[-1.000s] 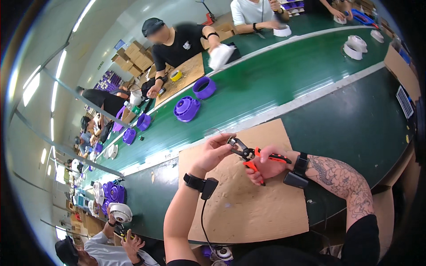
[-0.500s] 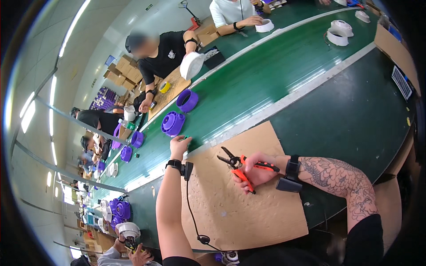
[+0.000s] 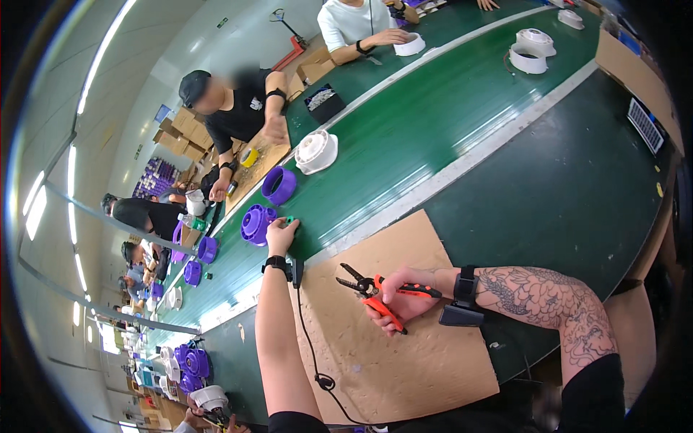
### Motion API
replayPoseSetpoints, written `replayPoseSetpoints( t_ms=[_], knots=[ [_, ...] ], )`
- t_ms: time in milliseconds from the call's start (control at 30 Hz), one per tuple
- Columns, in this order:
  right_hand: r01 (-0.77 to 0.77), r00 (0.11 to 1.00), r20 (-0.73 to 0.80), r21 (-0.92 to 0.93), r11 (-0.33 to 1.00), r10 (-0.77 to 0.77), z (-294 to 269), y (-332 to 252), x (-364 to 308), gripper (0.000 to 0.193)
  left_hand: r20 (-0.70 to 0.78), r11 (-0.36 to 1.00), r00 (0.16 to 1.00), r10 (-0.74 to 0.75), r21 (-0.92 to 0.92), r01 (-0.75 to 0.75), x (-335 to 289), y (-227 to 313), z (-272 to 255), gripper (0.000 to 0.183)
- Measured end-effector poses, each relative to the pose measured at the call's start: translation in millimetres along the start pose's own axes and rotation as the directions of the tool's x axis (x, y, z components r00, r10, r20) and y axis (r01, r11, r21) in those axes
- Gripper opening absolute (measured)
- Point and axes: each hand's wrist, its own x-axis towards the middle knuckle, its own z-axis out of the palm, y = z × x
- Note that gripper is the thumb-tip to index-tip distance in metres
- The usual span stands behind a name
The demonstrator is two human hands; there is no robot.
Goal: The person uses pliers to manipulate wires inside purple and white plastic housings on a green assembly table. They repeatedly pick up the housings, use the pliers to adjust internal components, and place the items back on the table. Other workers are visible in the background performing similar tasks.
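Wire strippers (image 3: 356,280) with orange-and-black handles are gripped in my right hand (image 3: 408,292). Their dark jaws stand apart, pointing up and left above a cardboard sheet (image 3: 393,353). My left hand (image 3: 279,237) reaches out over the green belt, fingers pinched on a small green part (image 3: 290,220). What exactly that part is cannot be made out. Right beside the fingers is a round purple housing (image 3: 258,224). A purple ring (image 3: 279,185) lies just beyond it.
A white housing (image 3: 316,152) rests on the belt (image 3: 404,133) before a co-worker in black (image 3: 234,108). Farther along, another person (image 3: 357,32) handles a white ring (image 3: 409,45). White parts (image 3: 533,50) stand at the far right. Stacked purple parts (image 3: 191,364) sit at left.
My left hand has moved a little farther over the belt with the green part, close to the purple housing. The co-worker's white housing has gone from their hand onto the belt.
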Motion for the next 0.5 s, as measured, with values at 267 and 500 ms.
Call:
replayPoseSetpoints(
  t_ms=[267,500],
  knots=[
    [-0.017,0.997,0.077,0.091,0.996,0.010,-7,2,6,0.037,0.019,0.884,0.998,0.063,-0.466,-0.047,-20,19,8,0.071],
    [0.037,0.999,-0.013,0.055,0.998,-0.037,-7,6,-2,0.033,0.344,0.503,0.936,0.072,-0.823,0.263,-136,111,15,0.040]
  ],
)
